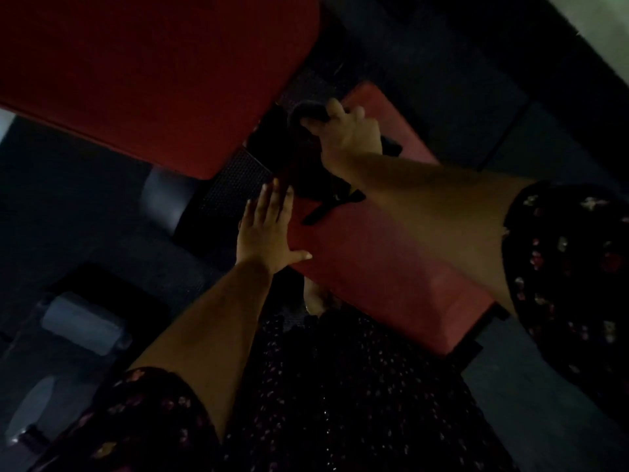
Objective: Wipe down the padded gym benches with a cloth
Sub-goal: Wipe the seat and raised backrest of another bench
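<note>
Right hand (pixel 347 134) grips cloth (pixel 311 172) (left hand (pixel 265 229) beside).

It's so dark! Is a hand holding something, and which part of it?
The right hand grips the dark cloth by its bunched far end; the left hand holds nothing.

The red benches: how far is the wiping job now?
Done: nothing can be confirmed; in this dim light no pad shows wipe marks. In hand: the right hand grips the dark cloth at the far end of the smaller red pad, the left hand flat on its side edge. Left: probably the larger red pad, which no hand touches.
</note>
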Demonstrator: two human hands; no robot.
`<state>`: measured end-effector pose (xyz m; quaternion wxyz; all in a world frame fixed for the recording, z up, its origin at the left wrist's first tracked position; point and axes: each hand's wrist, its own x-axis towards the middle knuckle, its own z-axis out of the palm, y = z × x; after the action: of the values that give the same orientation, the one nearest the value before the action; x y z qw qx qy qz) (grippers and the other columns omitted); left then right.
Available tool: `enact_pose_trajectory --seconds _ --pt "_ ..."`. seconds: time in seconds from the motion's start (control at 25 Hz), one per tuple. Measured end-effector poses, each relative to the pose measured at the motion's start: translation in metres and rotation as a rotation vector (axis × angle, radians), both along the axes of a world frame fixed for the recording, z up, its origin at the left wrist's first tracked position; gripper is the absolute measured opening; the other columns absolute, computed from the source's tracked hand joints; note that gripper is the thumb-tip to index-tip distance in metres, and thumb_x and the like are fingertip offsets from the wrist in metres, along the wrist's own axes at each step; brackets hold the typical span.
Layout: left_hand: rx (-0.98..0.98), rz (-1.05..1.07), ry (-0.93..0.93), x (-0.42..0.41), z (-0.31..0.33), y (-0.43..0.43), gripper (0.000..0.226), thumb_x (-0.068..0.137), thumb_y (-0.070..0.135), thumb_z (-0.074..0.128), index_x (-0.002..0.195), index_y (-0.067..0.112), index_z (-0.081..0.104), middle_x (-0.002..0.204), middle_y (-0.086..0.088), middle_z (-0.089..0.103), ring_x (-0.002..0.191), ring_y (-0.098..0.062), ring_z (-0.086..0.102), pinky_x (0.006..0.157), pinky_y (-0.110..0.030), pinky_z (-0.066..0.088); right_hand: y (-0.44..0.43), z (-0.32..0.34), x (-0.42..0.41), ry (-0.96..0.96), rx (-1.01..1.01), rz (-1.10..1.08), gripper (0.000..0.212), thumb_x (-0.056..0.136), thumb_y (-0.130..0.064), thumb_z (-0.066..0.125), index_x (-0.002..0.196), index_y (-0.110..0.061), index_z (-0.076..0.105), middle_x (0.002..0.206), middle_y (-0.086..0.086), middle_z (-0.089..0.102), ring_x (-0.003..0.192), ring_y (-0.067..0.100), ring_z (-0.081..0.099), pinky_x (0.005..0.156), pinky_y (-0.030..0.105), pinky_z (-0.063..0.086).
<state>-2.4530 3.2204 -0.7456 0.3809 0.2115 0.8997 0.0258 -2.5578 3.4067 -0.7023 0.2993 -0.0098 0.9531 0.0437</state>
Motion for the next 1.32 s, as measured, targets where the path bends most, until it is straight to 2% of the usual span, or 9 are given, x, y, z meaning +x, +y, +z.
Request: enact_pose_trajectory --seconds 0.12,0.24,0.48,0.52,0.68,0.92,1.0,1.08,1.32 --pt "0.010 -0.089 0.028 -0.022 0.000 0.017 0.144 0.065 0.074 0.070 0.140 0.019 -0.040 0.152 -0.008 -0.040 0.146 -0.027 -0.028 0.118 -0.046 -0.012 0.030 -0.005 -0.009 -0.004 -0.131 -0.231 0.062 0.096 -0.024 0.049 0.146 -0.052 0.026 0.148 0.000 0.029 0.124 0.037 0.040 0.090 0.045 0.043" --pt "0.033 -0.160 0.037 -0.044 0.001 0.024 0.144 0.065 0.069 0.074 0.147 0.018 -0.033 0.159 -0.009 -0.031 0.148 -0.027 -0.022 0.119 -0.047 -0.009 0.065 -0.001 -0.031 0.079 -0.065 -0.420 0.062 0.096 -0.024 0.052 0.147 -0.048 0.026 0.146 0.004 0.030 0.123 0.039 0.040 0.096 0.050 0.043" --pt "-0.379 -0.263 0.140 -0.046 0.003 0.052 0.143 0.066 0.084 0.057 0.141 0.009 -0.038 0.158 -0.013 -0.031 0.149 -0.029 -0.019 0.112 -0.056 -0.017 0.097 -0.008 0.004 0.048 -0.073 0.202 0.068 0.096 -0.029 0.052 0.148 -0.054 0.014 0.157 0.004 0.013 0.118 0.041 0.038 0.089 0.050 0.044" --pt "-0.401 -0.265 0.145 -0.045 0.005 0.054 0.142 0.066 0.085 0.055 0.140 0.008 -0.040 0.157 -0.013 -0.032 0.148 -0.030 -0.021 0.109 -0.056 -0.020 0.098 -0.013 0.006 0.077 -0.074 0.155 0.068 0.096 -0.029 0.051 0.147 -0.054 0.014 0.157 0.004 0.013 0.117 0.041 0.039 0.089 0.050 0.044" --pt "-0.401 -0.305 0.241 -0.043 0.010 0.052 0.138 0.069 0.086 0.051 0.146 0.008 -0.032 0.161 -0.012 -0.024 0.149 -0.028 -0.020 0.106 -0.054 -0.024 0.053 -0.016 -0.008 0.098 -0.130 -0.543 0.071 0.095 -0.025 0.052 0.150 -0.050 0.014 0.155 0.005 0.015 0.125 0.040 0.037 0.097 0.050 0.042" --pt "-0.130 -0.348 0.446 -0.012 0.028 0.007 0.101 0.092 0.067 0.040 0.149 0.022 -0.029 0.160 -0.005 -0.025 0.150 -0.027 -0.013 0.115 -0.052 -0.013 0.038 -0.001 0.026 -0.001 -0.204 -0.168 0.069 0.092 -0.023 0.055 0.145 -0.056 0.025 0.157 0.000 0.018 0.127 0.036 0.038 0.093 0.043 0.046" --pt "0.070 -0.163 0.622 -0.003 0.051 -0.004 0.097 0.089 0.055 0.059 0.157 0.022 -0.002 0.165 -0.006 0.003 0.151 -0.031 0.011 0.120 -0.050 0.008 0.034 0.021 0.037 0.017 -0.299 -0.238 0.063 0.091 -0.026 0.054 0.143 -0.054 0.033 0.152 0.002 0.030 0.125 0.035 0.046 0.094 0.041 0.048" --pt "0.167 -0.099 0.753 0.000 0.086 -0.009 0.090 0.082 0.040 0.075 0.154 0.019 0.026 0.159 -0.007 0.030 0.145 -0.031 0.031 0.117 -0.048 0.022 0.023 0.061 0.046 0.112 -0.382 -0.299 0.061 0.089 -0.027 0.054 0.142 -0.052 0.036 0.147 0.001 0.035 0.120 0.034 0.050 0.090 0.039 0.050" --pt "0.417 0.091 1.255 -0.020 0.257 -0.002 0.062 0.091 0.022 0.060 0.148 0.027 0.034 0.153 0.002 0.033 0.142 -0.024 0.031 0.120 -0.047 0.017 -0.010 0.230 0.053 0.585 -0.692 -0.280 0.062 0.089 -0.018 0.064 0.144 -0.040 0.042 0.150 0.008 0.034 0.115 0.033 0.055 0.083 0.035 0.050"
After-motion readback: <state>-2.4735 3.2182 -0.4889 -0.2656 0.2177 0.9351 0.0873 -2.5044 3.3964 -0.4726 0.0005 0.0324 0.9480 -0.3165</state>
